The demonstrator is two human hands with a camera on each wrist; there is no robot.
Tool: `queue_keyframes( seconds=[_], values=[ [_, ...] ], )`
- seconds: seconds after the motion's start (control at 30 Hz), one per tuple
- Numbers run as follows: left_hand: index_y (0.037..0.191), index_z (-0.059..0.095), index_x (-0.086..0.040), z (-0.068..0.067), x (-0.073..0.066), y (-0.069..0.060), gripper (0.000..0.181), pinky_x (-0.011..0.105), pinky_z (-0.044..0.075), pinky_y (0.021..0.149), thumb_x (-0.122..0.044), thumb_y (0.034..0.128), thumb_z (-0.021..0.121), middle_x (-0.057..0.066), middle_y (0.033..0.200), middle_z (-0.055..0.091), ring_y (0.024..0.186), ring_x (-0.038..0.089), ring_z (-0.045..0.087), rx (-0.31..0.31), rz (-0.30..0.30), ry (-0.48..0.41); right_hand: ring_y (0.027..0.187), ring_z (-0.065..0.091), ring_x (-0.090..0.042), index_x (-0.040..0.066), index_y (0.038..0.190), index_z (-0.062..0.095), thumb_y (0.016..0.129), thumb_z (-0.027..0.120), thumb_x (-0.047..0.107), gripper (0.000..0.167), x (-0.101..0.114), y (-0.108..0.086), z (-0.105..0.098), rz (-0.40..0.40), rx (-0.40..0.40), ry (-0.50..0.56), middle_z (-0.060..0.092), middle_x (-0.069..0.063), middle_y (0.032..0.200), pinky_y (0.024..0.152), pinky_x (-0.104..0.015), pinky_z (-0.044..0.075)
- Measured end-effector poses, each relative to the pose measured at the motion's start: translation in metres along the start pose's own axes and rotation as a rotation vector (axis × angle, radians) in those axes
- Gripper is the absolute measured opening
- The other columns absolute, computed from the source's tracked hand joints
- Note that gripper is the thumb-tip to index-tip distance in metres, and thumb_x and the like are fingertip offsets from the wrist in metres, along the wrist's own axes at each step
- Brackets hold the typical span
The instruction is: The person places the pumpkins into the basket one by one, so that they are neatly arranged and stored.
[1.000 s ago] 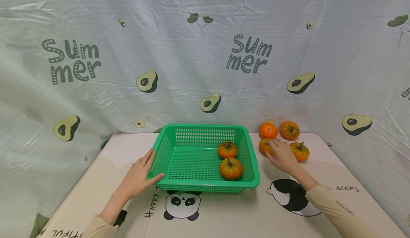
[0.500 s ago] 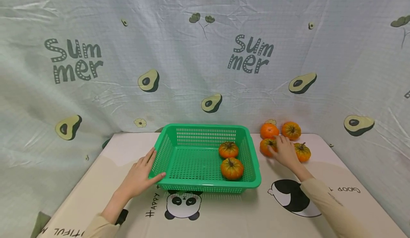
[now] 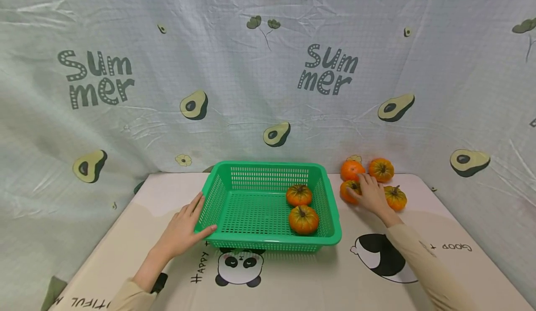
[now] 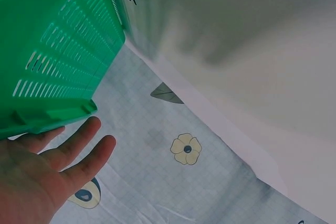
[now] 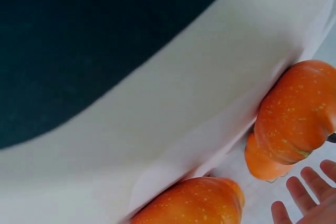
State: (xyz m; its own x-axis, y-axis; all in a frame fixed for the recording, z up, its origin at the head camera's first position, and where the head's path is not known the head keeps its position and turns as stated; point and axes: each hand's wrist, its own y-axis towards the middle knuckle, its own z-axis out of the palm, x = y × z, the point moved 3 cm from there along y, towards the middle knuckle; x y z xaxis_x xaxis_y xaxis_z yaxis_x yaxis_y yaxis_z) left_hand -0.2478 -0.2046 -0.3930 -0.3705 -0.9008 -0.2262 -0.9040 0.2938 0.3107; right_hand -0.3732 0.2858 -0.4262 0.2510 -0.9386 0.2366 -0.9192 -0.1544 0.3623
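My left hand [image 3: 181,233] rests at the left front corner of a green plastic basket [image 3: 268,239], fingers straight along its side and thumb on the rim. In the left wrist view, those fingers [image 4: 86,163] are extended beside the basket wall. Two small orange pumpkins [image 3: 303,220] stand in the basket's right side. My right hand [image 3: 372,197] is over the right edge of another small pumpkin [image 3: 348,192], partly covering it. Its fingers [image 5: 302,195] look spread and relaxed beside pumpkins in the right wrist view. Whether they touch is unclear.
Behind the right hand are a smooth orange pumpkin [image 3: 352,170] and a ribbed one [image 3: 381,170]. Another pumpkin [image 3: 395,198] stands to its right. A printed cloth [image 3: 234,129] hangs behind the table [image 3: 293,283], with the basket close to it.
My right hand has shifted slightly away from me, uncovering more of the table in front, while its forearm has swung a little left. Left hand, basket and pumpkins keep their places.
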Motion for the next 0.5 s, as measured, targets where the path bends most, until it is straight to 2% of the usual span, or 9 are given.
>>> queue_keyframes(
  seconds=[0.5],
  values=[
    [0.139, 0.024, 0.005, 0.001, 0.000, 0.000, 0.084, 0.056, 0.037, 0.088, -0.051, 0.0825, 0.053, 0.021, 0.146, 0.021, 0.121, 0.042, 0.038, 0.003, -0.003, -0.004, 0.117, 0.032, -0.047, -0.007, 0.128, 0.039, 0.089, 0.047, 0.044, 0.065, -0.005, 0.004, 0.014, 0.043, 0.089, -0.039, 0.040, -0.029, 0.128, 0.093, -0.064, 0.023]
  ],
)
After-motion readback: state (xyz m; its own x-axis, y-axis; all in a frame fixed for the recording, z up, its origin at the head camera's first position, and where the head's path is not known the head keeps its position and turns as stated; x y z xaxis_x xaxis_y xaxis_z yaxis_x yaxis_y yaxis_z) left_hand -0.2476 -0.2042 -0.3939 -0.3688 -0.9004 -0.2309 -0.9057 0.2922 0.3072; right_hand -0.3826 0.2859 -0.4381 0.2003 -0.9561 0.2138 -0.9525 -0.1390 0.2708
